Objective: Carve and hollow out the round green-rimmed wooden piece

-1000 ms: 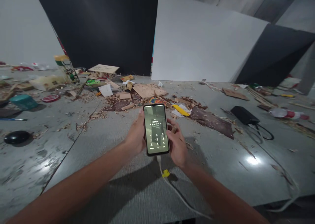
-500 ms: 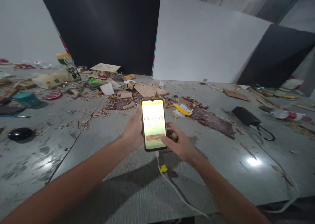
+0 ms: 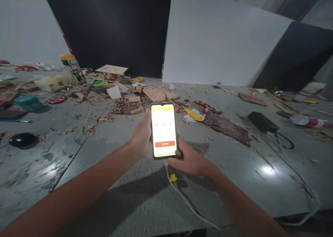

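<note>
Upright in front of me is a smartphone (image 3: 163,131) with a bright screen that shows a running timer and a red button. My left hand (image 3: 142,136) is closed around its left edge, the thumb along the side and the fingers hidden behind. At the lower right corner, my right hand (image 3: 191,157) grips the phone, its thumb under the bottom edge and its other fingers mostly hidden. A small brownish thing shows by that corner; I cannot make out what it is. From the phone's bottom runs a white cable (image 3: 186,200) with a yellow tag (image 3: 173,177).
Wood shavings and brown scraps (image 3: 226,127) litter the grey table behind the phone. A black power bank (image 3: 262,121) and a plastic bottle (image 3: 309,121) lie at right. At left are a black mouse-like object (image 3: 22,139), a teal container (image 3: 28,103) and a yellow-capped jar (image 3: 73,68).
My right thumb has moved from the on-screen button to below the phone's bottom corner, and the right hand has closed in on the phone's edge. The timer reads higher, and the screen looks brighter.
</note>
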`<state>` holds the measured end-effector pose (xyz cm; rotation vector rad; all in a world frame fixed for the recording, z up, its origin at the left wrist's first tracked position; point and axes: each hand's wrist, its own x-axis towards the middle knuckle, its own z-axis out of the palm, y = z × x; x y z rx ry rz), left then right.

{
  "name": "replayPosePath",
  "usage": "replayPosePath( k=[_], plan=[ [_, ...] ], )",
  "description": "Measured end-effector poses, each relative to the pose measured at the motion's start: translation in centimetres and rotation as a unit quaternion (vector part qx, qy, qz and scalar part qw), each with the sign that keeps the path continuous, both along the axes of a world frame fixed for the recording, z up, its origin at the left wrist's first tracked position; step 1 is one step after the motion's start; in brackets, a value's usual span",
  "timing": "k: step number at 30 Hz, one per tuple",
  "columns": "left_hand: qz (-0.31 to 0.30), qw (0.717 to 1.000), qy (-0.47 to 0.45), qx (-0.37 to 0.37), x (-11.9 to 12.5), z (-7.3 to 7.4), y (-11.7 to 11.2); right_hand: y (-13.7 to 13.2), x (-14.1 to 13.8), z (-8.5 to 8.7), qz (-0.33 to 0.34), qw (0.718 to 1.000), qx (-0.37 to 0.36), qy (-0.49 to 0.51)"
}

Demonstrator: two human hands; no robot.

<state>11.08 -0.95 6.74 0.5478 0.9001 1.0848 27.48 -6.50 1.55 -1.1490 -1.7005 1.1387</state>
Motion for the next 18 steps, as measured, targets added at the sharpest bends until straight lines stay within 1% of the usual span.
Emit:
replayPosePath(
  k=[2,8,13,18],
  plan=[
    [-0.001,1.000,0.000,-0.002,-0.02,0.20,-0.10,0.04,0.00,-0.04,0.003,1.000,0.006,-0.010],
    [-0.009,1.000,-0.011,-0.004,-0.09,0.25,-0.04,0.08,-0.13,0.12,0.006,1.000,0.018,0.013],
    [-0.008,1.000,0.000,-0.010,-0.14,0.36,-0.05,0.05,-0.36,0.43,0.002,1.000,0.009,-0.022],
    [-0.006,1.000,-0.001,-0.017,-0.20,0.44,-0.25,0.08,-0.26,-0.06,0.007,0.999,-0.005,-0.043]
  ],
)
